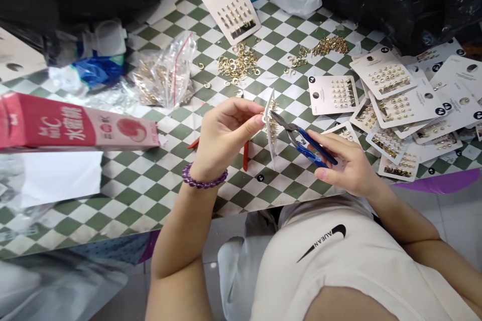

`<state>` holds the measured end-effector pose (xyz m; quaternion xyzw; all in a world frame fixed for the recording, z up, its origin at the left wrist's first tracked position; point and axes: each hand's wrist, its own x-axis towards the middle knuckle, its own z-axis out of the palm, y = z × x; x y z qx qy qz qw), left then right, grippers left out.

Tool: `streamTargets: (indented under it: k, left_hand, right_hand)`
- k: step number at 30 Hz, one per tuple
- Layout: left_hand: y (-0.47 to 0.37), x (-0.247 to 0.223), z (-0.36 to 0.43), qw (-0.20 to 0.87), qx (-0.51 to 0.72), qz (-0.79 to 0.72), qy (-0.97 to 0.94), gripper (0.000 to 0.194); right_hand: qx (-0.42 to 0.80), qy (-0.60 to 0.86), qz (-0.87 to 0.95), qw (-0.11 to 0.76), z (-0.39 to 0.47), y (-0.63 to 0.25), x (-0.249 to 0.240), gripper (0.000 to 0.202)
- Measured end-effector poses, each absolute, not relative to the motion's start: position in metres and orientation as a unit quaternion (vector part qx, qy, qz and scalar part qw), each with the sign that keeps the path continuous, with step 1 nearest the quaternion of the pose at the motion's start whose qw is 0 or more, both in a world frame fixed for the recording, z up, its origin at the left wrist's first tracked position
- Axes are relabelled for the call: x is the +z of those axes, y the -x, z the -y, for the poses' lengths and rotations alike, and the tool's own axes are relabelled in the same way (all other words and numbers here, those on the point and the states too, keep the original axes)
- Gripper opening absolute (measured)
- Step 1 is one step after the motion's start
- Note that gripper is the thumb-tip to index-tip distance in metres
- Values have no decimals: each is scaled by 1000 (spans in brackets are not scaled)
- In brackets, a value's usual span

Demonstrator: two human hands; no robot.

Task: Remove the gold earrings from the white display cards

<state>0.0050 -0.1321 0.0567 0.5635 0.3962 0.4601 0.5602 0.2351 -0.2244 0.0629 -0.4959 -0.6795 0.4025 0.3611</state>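
My left hand (pixel 222 135), with a purple bead bracelet at its wrist, pinches an earring card (pixel 271 148) between thumb and fingers. The card stands nearly edge-on, its gold studs facing right. In my right hand (pixel 350 163) is a pair of blue-handled pliers (pixel 318 148), fingers wrapped round the handles. The jaws reach the studded face of the card near my left fingertips; what they grip there is too small to make out. On the table beneath my left hand, parts of red handles (pixel 245 155) show. Behind it lies a pile of small gold hoops (pixel 238 64).
Several earring cards (pixel 402 105) overlap at the right. A heap of gold pieces (pixel 330 45) and another card (pixel 228 2) lie farther back. A zip bag of gold parts (pixel 165 72) and a pink box (pixel 79 123) occupy the left. Black bags (pixel 399 0) line the back.
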Motion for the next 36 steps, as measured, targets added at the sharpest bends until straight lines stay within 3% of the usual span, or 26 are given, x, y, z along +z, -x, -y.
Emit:
streamTargets:
  k: [36]
  left_hand:
    - [-5, 58, 137, 561, 467, -414, -545, 16]
  right_hand:
    - [337, 469, 725, 374, 226, -240, 63, 52]
